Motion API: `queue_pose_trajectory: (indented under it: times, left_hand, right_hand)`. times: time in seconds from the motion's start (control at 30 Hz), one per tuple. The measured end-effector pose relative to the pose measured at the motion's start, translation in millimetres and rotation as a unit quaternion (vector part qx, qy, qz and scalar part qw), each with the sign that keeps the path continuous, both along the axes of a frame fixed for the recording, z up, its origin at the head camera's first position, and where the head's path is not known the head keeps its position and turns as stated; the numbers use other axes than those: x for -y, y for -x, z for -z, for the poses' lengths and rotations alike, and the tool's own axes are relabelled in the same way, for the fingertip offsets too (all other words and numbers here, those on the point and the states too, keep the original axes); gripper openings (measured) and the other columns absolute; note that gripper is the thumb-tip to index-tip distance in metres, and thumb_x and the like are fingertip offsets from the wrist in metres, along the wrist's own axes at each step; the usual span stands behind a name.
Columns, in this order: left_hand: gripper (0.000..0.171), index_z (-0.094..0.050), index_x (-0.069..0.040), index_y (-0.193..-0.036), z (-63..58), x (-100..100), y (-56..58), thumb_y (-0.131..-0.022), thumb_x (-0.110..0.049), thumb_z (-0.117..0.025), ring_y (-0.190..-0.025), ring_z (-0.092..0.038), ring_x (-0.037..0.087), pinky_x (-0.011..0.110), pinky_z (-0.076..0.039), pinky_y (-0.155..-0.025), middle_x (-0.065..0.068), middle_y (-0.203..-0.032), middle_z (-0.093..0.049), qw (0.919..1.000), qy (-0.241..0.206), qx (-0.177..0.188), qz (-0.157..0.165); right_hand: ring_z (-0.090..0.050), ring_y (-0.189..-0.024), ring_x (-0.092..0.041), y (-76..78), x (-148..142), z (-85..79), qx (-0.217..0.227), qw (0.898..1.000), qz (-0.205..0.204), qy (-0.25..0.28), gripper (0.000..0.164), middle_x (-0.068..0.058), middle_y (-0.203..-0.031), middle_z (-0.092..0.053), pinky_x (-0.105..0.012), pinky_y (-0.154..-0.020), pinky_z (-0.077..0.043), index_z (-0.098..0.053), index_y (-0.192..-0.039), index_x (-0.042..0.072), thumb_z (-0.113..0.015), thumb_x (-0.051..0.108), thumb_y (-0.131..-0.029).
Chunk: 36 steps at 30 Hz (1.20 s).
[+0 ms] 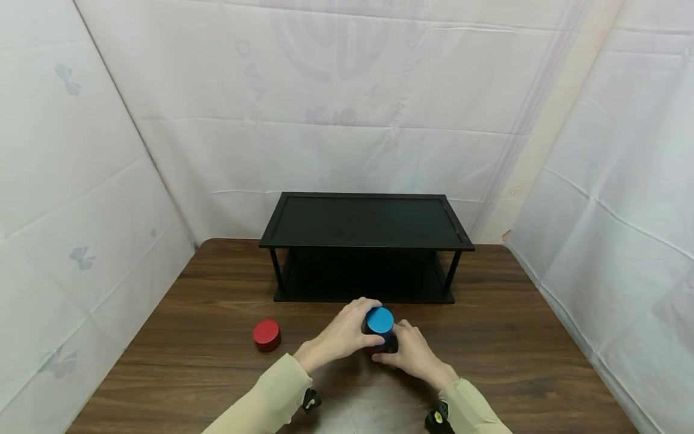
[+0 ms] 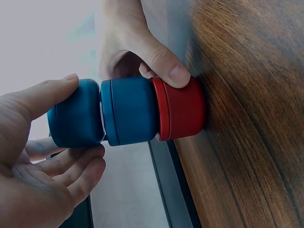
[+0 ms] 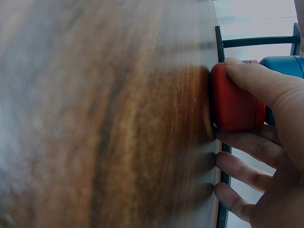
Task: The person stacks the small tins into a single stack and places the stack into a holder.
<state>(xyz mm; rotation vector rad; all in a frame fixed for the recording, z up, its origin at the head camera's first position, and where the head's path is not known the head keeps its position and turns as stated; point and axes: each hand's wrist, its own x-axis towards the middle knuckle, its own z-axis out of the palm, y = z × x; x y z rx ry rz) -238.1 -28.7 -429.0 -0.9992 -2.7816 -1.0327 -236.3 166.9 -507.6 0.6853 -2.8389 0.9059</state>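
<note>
Left hand (image 1: 347, 330) curled round a matte blue round lidded container (image 2: 78, 114), top of three! Beneath it, a second blue lidded container (image 2: 133, 111), lid on, contents hidden. At the base, right hand (image 1: 413, 354) pinches a red round lidded container (image 2: 187, 114) on the brown wood-grain table (image 1: 206, 337). Another red round container (image 1: 267, 335) stands apart, leftward.

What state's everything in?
Upper blue tin: held, contact below unclear
Middle blue tin: upright, closed, on lower red tin
Lower red tin: upright, closed, on table
Lone red tin: upright, apart
Black rack: standing
Left hand: grips upper blue tin
Right hand: grips lower red tin
</note>
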Motion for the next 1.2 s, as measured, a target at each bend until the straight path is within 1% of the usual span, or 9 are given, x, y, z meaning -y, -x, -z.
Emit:
queue_pose_trajectory:
  times: [0.13,0.37,0.57,0.83,0.97,1.2]
  left_hand:
    - [0.06,-0.051,-0.006,-0.133,-0.7,-0.6,0.5,-0.084,-0.029,-0.075,-0.113,-0.058,0.022,0.038,-0.052,-0.096,0.008,-0.127,-0.057,1.0,-0.001,0.0,0.0]
    - [0.059,-0.051,-0.008,-0.133,0.8,-1.9,0.2,-0.084,-0.029,-0.076,-0.113,-0.058,0.022,0.038,-0.052,-0.096,0.008,-0.128,-0.057,1.0,0.001,0.004,-0.002]
    - [0.059,-0.051,-0.008,-0.134,1.4,-2.7,0.0,-0.084,-0.029,-0.075,-0.114,-0.058,0.022,0.038,-0.051,-0.097,0.008,-0.129,-0.057,1.0,0.004,0.007,-0.004]
    - [0.06,-0.05,-0.006,-0.134,0.5,-3.5,-0.1,-0.085,-0.029,-0.075,-0.115,-0.057,0.023,0.039,-0.051,-0.098,0.008,-0.131,-0.056,0.9999,0.004,0.011,-0.007]
    - [0.06,-0.049,-0.007,-0.136,0.8,-3.9,-0.3,-0.085,-0.029,-0.074,-0.115,-0.057,0.023,0.039,-0.051,-0.098,0.008,-0.131,-0.056,0.9998,0.008,0.014,-0.007]
    - [0.066,-0.045,-0.008,-0.14,1.6,-1.3,-0.9,-0.086,-0.031,-0.073,-0.119,-0.054,0.024,0.041,-0.049,-0.1,0.009,-0.135,-0.053,0.9997,0.01,0.02,-0.003]
  right_hand:
    - [-0.053,-0.091,-0.013,0.3,0.2,-0.4,-0.003,1.0,0.001,0.001,0.052,0.005,-0.1,-0.065,-0.042,-0.084,-0.044,-0.066,-0.115,0.013,-0.082,0.04,-0.074]
    - [-0.052,-0.092,-0.013,0.2,0.0,-0.5,-0.006,1.0,-0.004,-0.001,0.054,0.005,-0.105,-0.067,-0.043,-0.084,-0.044,-0.065,-0.119,0.014,-0.081,0.04,-0.075]
    - [-0.052,-0.091,-0.012,0.0,0.5,-0.1,-0.007,1.0,-0.004,0.001,0.052,0.005,-0.102,-0.067,-0.043,-0.085,-0.045,-0.066,-0.116,0.015,-0.081,0.041,-0.074]
    - [-0.051,-0.092,-0.012,1.1,0.2,0.5,-0.002,1.0,-0.001,0.004,0.052,0.006,-0.102,-0.066,-0.043,-0.084,-0.044,-0.065,-0.117,0.014,-0.081,0.041,-0.074]
    - [-0.051,-0.091,-0.012,0.6,0.1,0.6,0.001,1.0,0.001,0.001,0.053,0.005,-0.102,-0.065,-0.043,-0.085,-0.044,-0.065,-0.117,0.014,-0.081,0.041,-0.075]
    - [-0.051,-0.091,-0.01,-0.2,0.2,0.1,0.001,1.0,0.001,0.0,0.053,0.006,-0.102,-0.066,-0.042,-0.085,-0.044,-0.065,-0.118,0.015,-0.081,0.041,-0.075]
